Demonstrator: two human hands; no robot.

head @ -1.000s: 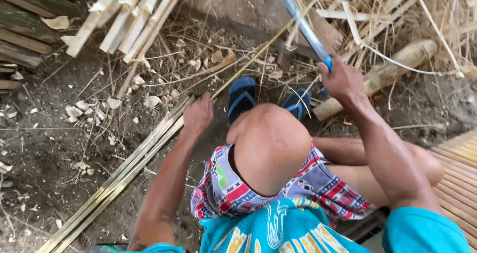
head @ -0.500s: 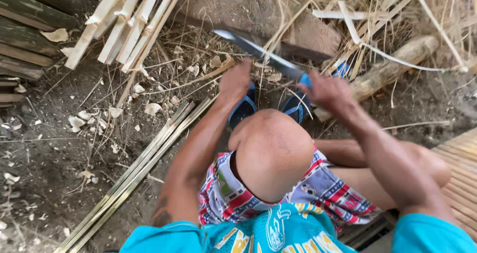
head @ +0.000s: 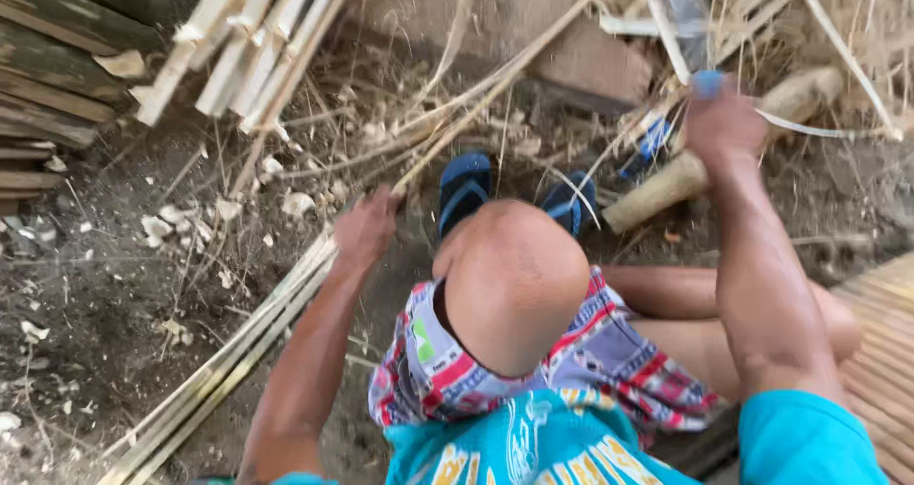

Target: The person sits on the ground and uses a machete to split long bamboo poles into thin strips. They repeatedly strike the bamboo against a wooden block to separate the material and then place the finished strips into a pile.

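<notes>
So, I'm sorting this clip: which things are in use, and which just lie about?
In use:
left hand gripping a bamboo strip
right hand raising a blue-handled knife

Lying about:
split bamboo bundle
stacked slats
log

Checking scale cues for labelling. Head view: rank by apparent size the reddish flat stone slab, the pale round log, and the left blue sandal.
1. Reddish flat stone slab, largest, though straw hides part of it.
2. Pale round log, partly behind the right hand's arm, so its full length is unsure.
3. Left blue sandal, smallest, partly hidden by the knee.
</notes>
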